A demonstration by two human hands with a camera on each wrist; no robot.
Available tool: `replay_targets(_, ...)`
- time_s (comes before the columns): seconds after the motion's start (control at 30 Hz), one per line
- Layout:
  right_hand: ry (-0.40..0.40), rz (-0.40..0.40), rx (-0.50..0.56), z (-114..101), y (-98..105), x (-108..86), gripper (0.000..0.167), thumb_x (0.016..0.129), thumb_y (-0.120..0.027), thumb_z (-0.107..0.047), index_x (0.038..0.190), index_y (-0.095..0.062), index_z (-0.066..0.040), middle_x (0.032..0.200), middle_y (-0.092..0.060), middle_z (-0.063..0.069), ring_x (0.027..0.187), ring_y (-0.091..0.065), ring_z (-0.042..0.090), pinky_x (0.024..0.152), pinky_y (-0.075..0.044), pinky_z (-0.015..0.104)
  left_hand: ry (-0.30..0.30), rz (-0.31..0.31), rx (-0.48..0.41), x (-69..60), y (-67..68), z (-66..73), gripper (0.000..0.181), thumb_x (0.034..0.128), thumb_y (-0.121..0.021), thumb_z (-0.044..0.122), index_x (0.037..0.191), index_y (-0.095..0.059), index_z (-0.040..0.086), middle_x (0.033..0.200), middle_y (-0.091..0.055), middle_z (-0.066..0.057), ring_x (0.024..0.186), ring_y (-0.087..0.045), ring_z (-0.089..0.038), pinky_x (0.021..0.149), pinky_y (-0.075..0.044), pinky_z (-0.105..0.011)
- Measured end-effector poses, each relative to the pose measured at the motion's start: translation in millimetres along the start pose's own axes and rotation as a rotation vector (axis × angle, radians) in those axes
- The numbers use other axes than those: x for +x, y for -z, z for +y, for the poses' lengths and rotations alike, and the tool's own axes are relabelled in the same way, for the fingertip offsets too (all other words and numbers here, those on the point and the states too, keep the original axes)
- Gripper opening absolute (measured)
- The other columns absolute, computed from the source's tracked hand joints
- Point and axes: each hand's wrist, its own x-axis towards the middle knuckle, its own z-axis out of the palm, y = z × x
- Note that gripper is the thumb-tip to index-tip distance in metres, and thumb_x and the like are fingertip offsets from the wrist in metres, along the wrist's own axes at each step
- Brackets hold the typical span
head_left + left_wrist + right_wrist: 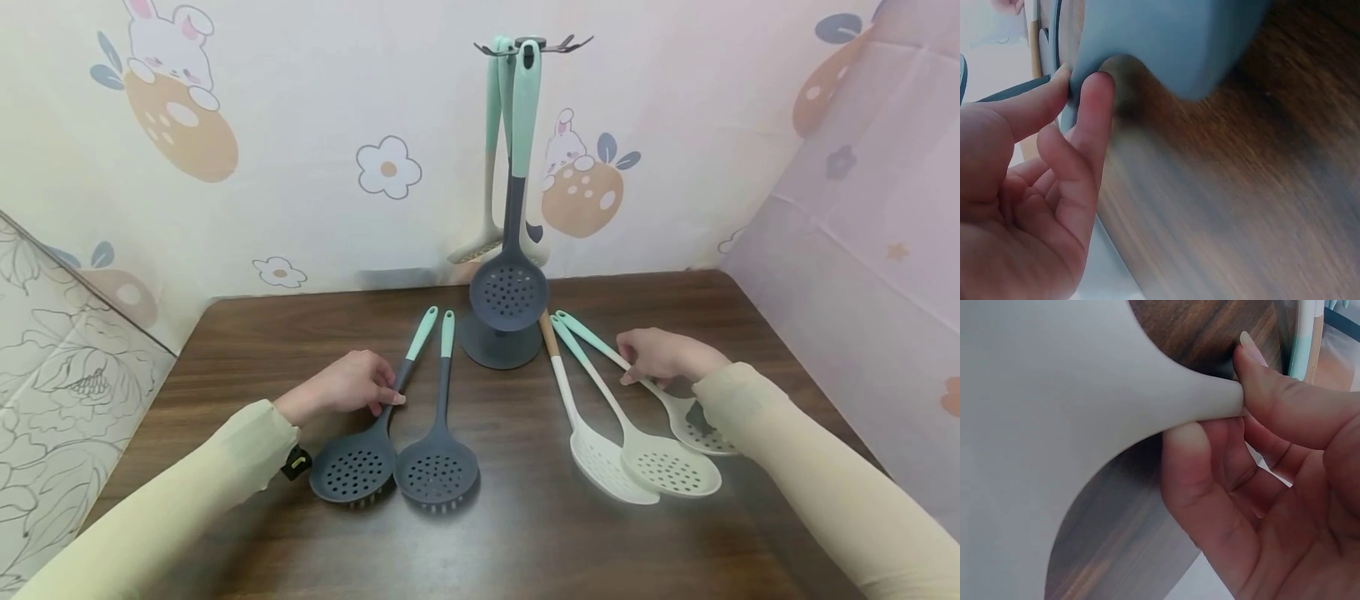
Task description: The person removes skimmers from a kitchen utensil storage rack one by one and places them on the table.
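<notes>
At the left of the table my left hand (pixel 351 383) pinches the shaft of a dark grey skimmer (pixel 354 468) with a mint handle end. Close up in the left wrist view, thumb and fingertip (pixel 1096 94) meet at the neck of that skimmer (pixel 1147 44). A second dark grey skimmer (pixel 437 471) lies just right of it. On the right side, my right hand (pixel 663 354) grips the shaft of a white skimmer (pixel 686 417) with a mint handle; its bowl is partly behind the sleeve. In the right wrist view, thumb and fingers hold the white skimmer's neck (pixel 1210 397).
Two more white utensils lie left of my right hand: a mint-handled skimmer (pixel 667 467) and a brown-handled slotted turner (pixel 600 458). At the back centre stands a dark hook rack (pixel 501 354), with a dark grey skimmer (pixel 510 287) and other mint-handled utensils hanging. Patterned cloth walls (pixel 315 167) border the table.
</notes>
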Motion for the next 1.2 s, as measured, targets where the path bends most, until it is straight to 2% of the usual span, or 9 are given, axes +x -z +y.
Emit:
replay_targets(0.27,-0.002,-0.004,-0.004,-1.2,-0.2,0.3,0.027,0.085,-0.079,-0.013,0.092,-0.054,-0.008,0.084,-0.057,0.007,0.073,-0.058,0.022,0.056,-0.054,0.032,-0.044,-0.03,0.044,5.6,-0.9,-2.2,0.019,0.0887,-0.077,0.024,0.083,-0.066,0.01,0.074,-0.067,-0.001,0.064,-0.068,-0.017,0.061,-0.049,-0.032)
replay_targets(0.5,-0.002,-0.011,-0.005,-0.1,-0.3,0.6,0.027,0.085,-0.079,-0.013,0.093,-0.054,-0.008,0.083,-0.056,0.007,0.072,-0.057,0.021,0.056,-0.054,0.032,-0.055,-0.058,0.052,5.9,0.0,0.3,0.021,0.089,-0.077,0.025,0.085,-0.064,0.01,0.071,-0.067,-0.001,0.063,-0.067,-0.017,0.062,-0.05,-0.033)
replay_targets(0.67,0.008,-0.009,0.002,1.2,0.5,0.9,0.027,0.084,-0.079,-0.013,0.092,-0.054,-0.008,0.084,-0.057,0.007,0.074,-0.058,0.022,0.056,-0.054,0.032,-0.055,-0.083,0.09,6.5,3.2,2.8,0.022,0.0902,-0.075,0.028,0.085,-0.063,0.011,0.075,-0.065,-0.002,0.063,-0.066,-0.018,0.063,-0.05,-0.033)
replay_targets(0.83,0.002,-0.011,0.001,-0.2,1.3,1.3,0.028,0.084,-0.079,-0.013,0.092,-0.054,-0.009,0.085,-0.057,0.007,0.075,-0.058,0.022,0.057,-0.055,0.033,-0.05,-0.154,0.098,11.9,8.6,3.0,0.022,0.0942,-0.07,0.031,0.086,-0.063,0.011,0.075,-0.065,-0.004,0.066,-0.065,-0.02,0.067,-0.051,-0.034)
replay_targets(1.1,0.005,-0.012,0.015,-1.0,0.4,-0.6,0.027,0.085,-0.078,-0.013,0.093,-0.053,-0.008,0.082,-0.055,0.006,0.073,-0.057,0.021,0.058,-0.054,0.034,-0.025,-0.318,0.048,26.6,19.2,1.2,0.028,0.0954,-0.068,0.031,0.085,-0.062,0.006,0.074,-0.065,-0.006,0.066,-0.064,-0.02,0.07,-0.049,-0.034)
replay_targets(1.2,0.01,-0.002,0.01,1.4,1.3,-1.8,0.026,0.086,-0.078,-0.014,0.093,-0.054,-0.008,0.082,-0.055,0.006,0.072,-0.056,0.021,0.058,-0.054,0.034,-0.037,-0.349,0.04,30.8,21.7,0.0,0.03,0.0953,-0.068,0.032,0.083,-0.062,0.006,0.074,-0.065,-0.005,0.066,-0.064,-0.02,0.071,-0.048,-0.034)
